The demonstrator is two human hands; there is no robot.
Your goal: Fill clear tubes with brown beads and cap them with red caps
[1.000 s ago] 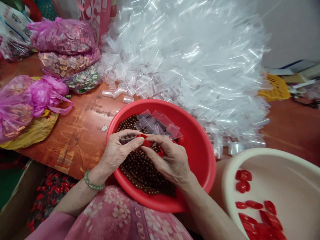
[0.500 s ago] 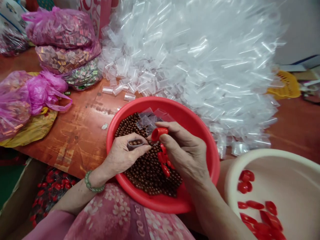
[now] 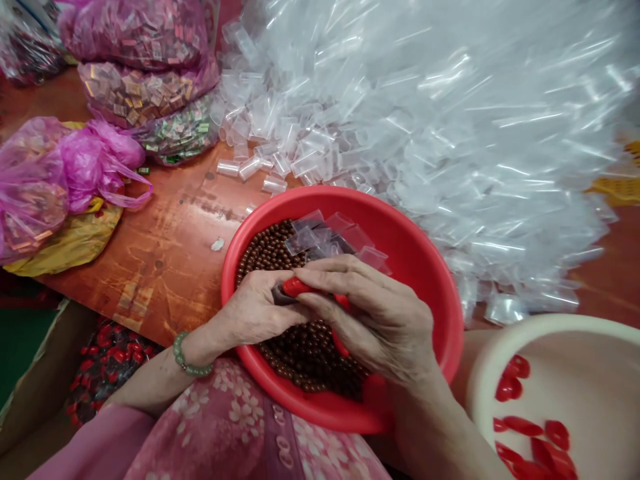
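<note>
Red cap point(image 3: 295, 287) and clear tube point(image 3: 283, 295) are being brought together above the near half of a red basin point(image 3: 430, 267), with the cap sitting at the tube's mouth; how far it is going in, the fingers are hiding. The left hand point(image 3: 257, 310) is gripping the tube between thumb and fingers, and a green bead bracelet point(image 3: 189, 360) is circling that wrist. The right hand point(image 3: 373, 310) is pinching the cap between thumb and fingertips, its back turned upward, while more red pieces point(image 3: 341, 343) are showing just under the palm; whether they are being held there or lying lower is impossible to tell. Beneath both hands, round brown beads point(image 3: 270, 247) are filling the left and near part of the basin, and several flat clear sleeves point(image 3: 320, 235) are resting by the beads toward the far side. Behind the basin, a big heap of clear tubes point(image 3: 380, 120) is spreading over the reddish-brown table point(image 3: 170, 240). To the right, a cream tub point(image 3: 600, 387) is holding a scatter of red caps point(image 3: 550, 453). On the left, pink bags point(image 3: 145, 90) full of small pieces are lying stacked, and a yellow bag point(image 3: 75, 243) is peeking out below another pink bag point(image 3: 93, 163).
</note>
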